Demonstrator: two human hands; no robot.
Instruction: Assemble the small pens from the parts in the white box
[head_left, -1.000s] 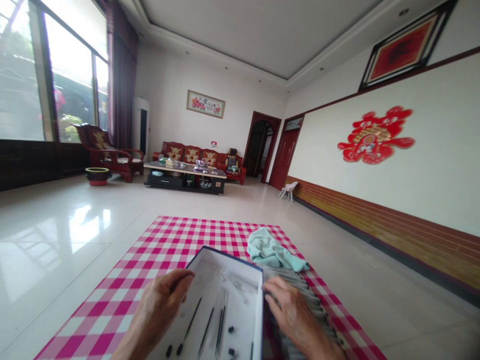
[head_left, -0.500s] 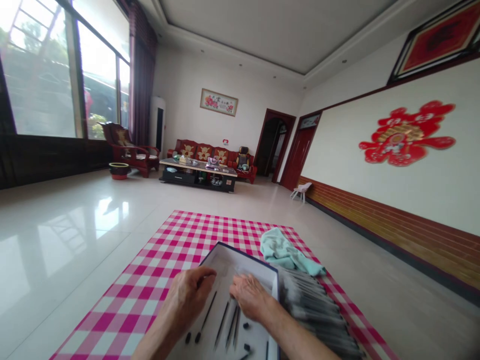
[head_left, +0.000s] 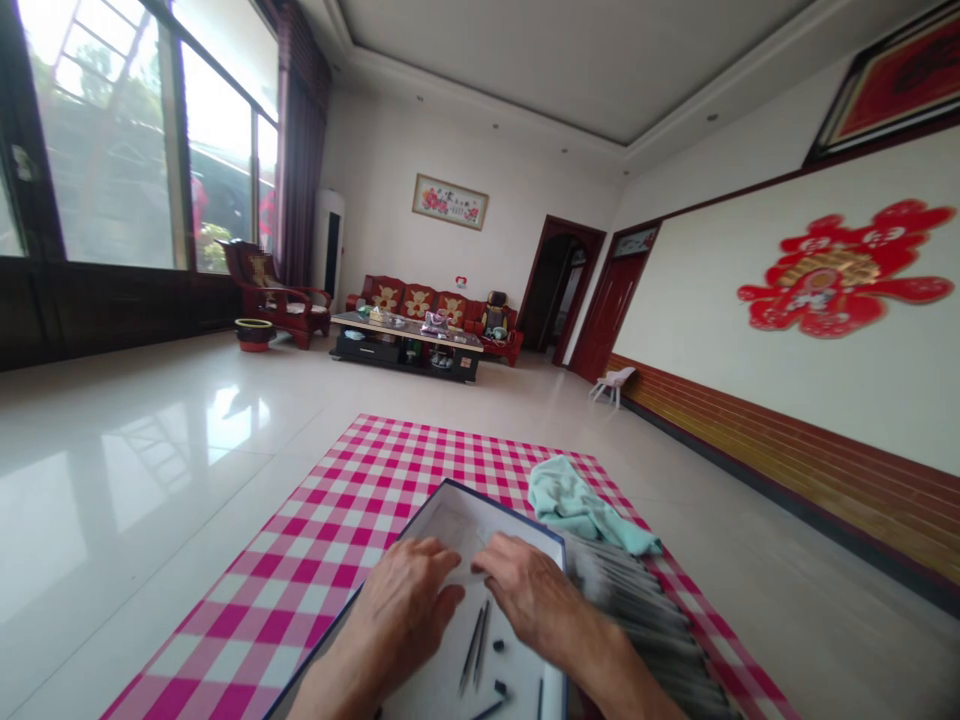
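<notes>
A shallow white box with a dark blue rim lies in front of me. My left hand is over its left side, fingers curled and thumb bent toward them. Opposite it, my right hand has its fingers bent together, fingertips close to those of the left. Something faint and pale seems to lie between the fingertips, too blurred to name. Below the hands, thin dark pointed sticks rest on the box floor. Small black caps lie beside them. My left hand and forearm hide the box's left part.
Right of the box is a blurred pile of slim grey sticks. A crumpled mint-green cloth lies behind it. All rest on a pink-and-white checked tablecloth. Farther off stand a low table and a small pale chair.
My left hand has moved right and forward, closing toward the right hand, and now covers some sticks that showed before. The right hand's fingers have lifted and turned. The view has shifted slightly.
</notes>
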